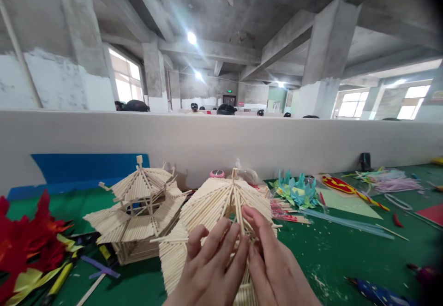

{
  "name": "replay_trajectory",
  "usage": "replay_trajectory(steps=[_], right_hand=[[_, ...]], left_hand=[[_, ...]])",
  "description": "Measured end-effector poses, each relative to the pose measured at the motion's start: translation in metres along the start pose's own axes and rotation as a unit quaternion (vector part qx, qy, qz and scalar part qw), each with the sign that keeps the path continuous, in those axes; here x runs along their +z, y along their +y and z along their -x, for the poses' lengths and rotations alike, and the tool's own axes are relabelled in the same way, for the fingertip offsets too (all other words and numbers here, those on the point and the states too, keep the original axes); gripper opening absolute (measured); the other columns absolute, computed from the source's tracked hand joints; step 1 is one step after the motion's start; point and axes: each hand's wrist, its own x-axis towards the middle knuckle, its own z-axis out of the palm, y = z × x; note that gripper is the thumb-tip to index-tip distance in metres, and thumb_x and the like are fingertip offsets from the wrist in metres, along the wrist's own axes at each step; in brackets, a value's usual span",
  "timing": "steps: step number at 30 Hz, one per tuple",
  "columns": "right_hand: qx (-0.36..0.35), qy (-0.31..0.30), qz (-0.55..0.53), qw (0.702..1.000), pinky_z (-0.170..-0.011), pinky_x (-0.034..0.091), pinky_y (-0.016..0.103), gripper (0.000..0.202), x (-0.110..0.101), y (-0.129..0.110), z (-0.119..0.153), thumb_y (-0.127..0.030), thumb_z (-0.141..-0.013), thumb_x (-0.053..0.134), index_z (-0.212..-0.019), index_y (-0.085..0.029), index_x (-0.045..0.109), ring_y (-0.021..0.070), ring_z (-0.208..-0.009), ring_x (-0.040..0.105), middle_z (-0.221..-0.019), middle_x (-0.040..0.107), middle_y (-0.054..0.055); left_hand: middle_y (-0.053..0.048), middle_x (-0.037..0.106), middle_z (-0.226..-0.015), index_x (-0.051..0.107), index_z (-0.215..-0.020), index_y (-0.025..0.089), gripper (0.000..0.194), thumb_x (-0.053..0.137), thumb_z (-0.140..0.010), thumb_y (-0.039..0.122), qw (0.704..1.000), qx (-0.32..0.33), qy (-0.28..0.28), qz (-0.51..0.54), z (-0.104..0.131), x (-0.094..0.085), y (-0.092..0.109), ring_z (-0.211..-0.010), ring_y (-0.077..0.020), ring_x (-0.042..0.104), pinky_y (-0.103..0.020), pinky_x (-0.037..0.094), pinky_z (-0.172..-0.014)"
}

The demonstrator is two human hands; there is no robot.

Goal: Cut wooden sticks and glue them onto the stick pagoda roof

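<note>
Directly before me stands a model pavilion (207,200) built of thin wooden sticks, with a layered roof rising to a small peak. My left hand (214,264) presses its bent fingers on the front of the upper roof. Close beside it, my right hand (273,262) curves its fingers around the roof's right side, near a gap between the sticks. Both hands grip the model, their fingertips partly hidden. One pair of sticks juts out left of my left hand. A second stick pavilion (138,209), with two roof tiers, stands to the left.
Red paper leaves (31,237) and a yellow-black pen-like tool (60,278) lie left. Behind stands a white partition (221,144). Blue-green paper flowers (297,190), pale blue strips (349,223) and a dark blue wrapped object (377,292) are right on the green tabletop (328,255).
</note>
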Motion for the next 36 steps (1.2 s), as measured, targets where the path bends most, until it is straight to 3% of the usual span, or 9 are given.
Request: replay_trajectory(steps=[9, 20, 36], right_hand=[[0.028, -0.017, -0.066, 0.997, -0.092, 0.043, 0.037, 0.054, 0.003, 0.008, -0.003, -0.009, -0.082, 0.032, -0.132, -0.02, 0.017, 0.0204, -0.119, 0.043, -0.133, 0.043, 0.012], [0.021, -0.007, -0.037, 0.999, -0.092, 0.044, 0.039, 0.054, 0.004, 0.009, -0.001, -0.009, -0.082, 0.033, -0.133, -0.018, 0.018, 0.0227, -0.118, 0.044, -0.132, 0.044, 0.014], [0.025, -0.007, -0.012, 1.0, -0.089, 0.046, 0.038, 0.055, 0.003, 0.006, -0.005, -0.007, -0.079, 0.034, -0.132, -0.014, 0.02, 0.023, -0.114, 0.049, -0.129, 0.047, 0.015]], left_hand=[[-0.007, 0.07, -0.095, 0.068, -0.082, 0.023, 0.027, 0.041, -0.085, 0.023, 0.996, -0.089, 0.005, 0.023, 0.001, 0.011, 0.002, -0.097, -0.0223, 0.053, -0.036, 0.025, -0.084], [-0.008, 0.069, -0.093, 0.065, -0.08, 0.02, 0.028, 0.038, -0.087, 0.02, 0.992, -0.087, 0.077, 0.043, 0.003, 0.018, 0.004, -0.096, -0.0222, 0.057, -0.039, 0.031, -0.079], [-0.008, 0.07, -0.093, 0.065, -0.08, 0.019, 0.025, 0.04, -0.086, 0.019, 0.992, -0.076, 0.09, 0.049, 0.003, 0.02, 0.003, -0.096, -0.021, 0.059, -0.037, 0.032, -0.08]])
